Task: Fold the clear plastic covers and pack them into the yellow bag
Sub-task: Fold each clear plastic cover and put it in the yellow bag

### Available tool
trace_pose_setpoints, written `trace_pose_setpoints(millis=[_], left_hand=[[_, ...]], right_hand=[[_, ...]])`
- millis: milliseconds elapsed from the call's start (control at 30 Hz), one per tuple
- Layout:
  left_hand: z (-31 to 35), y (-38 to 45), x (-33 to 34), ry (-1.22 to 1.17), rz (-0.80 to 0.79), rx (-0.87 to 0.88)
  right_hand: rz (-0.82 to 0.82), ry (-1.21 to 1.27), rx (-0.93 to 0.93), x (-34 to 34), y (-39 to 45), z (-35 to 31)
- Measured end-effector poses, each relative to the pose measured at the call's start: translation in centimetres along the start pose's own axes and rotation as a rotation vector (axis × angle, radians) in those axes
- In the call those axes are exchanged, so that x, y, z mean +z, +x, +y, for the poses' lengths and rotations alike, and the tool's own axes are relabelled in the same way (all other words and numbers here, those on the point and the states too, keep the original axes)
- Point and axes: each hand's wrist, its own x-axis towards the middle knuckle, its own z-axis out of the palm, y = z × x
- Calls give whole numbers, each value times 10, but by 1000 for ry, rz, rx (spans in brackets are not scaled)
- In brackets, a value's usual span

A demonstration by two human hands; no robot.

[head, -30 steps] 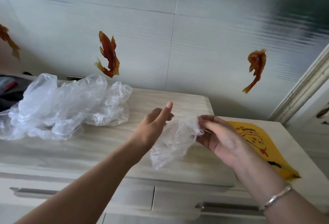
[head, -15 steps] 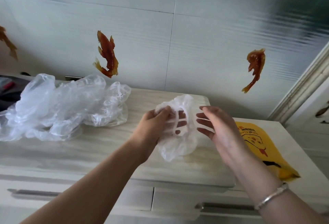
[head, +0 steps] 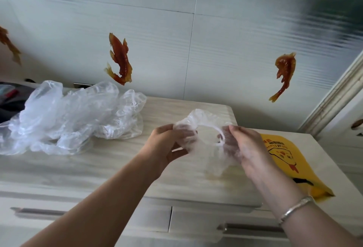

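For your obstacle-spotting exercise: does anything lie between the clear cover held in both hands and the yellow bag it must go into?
Nothing visible does. The clear cover hangs between the left hand and right hand; the yellow bag lies just beyond the right hand.

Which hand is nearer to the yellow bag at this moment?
The right hand. It holds the clear cover just beside the yellow bag, overlapping its near edge in view. The left hand is farther away, across the cover.
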Motion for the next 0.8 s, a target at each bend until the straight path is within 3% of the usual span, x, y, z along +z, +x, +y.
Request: trace_pose_setpoints(millis=[200,300,467,567,700,800], left_hand=[[8,8,-15,-56,-21,-208],[4,6,-14,26,-65,-234],[-5,7,-12,53,185,-1],[-7,12,-16,237,359,171],[-14,16,-22,582,464,384],[-25,14,-25,858,494,355]], right_hand=[[-281,-253,-106,0,3,0],[-317,-296,-114,0,4,2],[-237,-402,0,-4,10,7],[-259,-433,12,-2,12,13],[-154,-537,-198,4,18,20],[-65,-725,-351,0,28,30]])
